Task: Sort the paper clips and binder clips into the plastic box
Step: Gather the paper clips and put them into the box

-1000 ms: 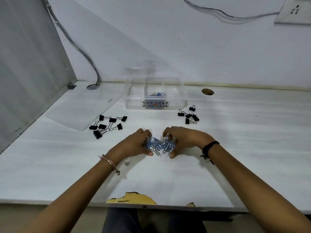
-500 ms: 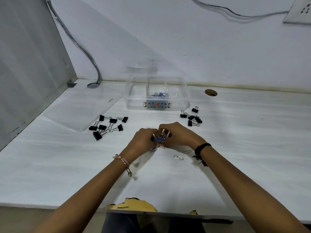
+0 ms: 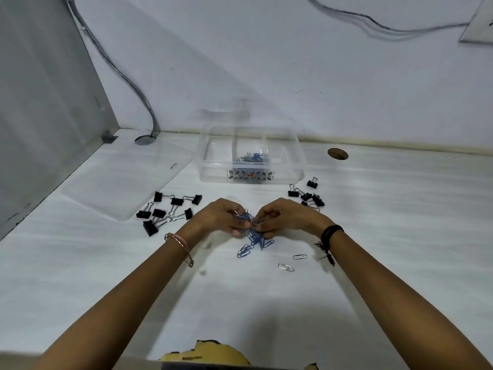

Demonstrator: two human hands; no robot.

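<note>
A clear plastic box (image 3: 213, 166) with dividers stands at the back of the white table; several blue paper clips (image 3: 250, 157) lie in its middle compartment. My left hand (image 3: 221, 217) and my right hand (image 3: 282, 217) meet in front of it, both pinching a bunch of blue paper clips (image 3: 246, 218) lifted just off the table. More blue clips (image 3: 253, 244) trail below the hands onto the table. Two silver paper clips (image 3: 286, 267) lie to the right. Black binder clips lie in two groups, a left group (image 3: 165, 212) and a right group (image 3: 306, 194).
The box's clear lid (image 3: 114, 180) lies flat at the left. A grey partition (image 3: 40, 102) walls the left side, with a cable (image 3: 125, 78) running down to the table. A round cable hole (image 3: 338, 154) sits at the back right. The table's front edge is chipped (image 3: 205, 353).
My hands have gathered the spread pile of blue paper clips and lifted a bunch of it. Several clips have dropped back onto the table below the hands.
</note>
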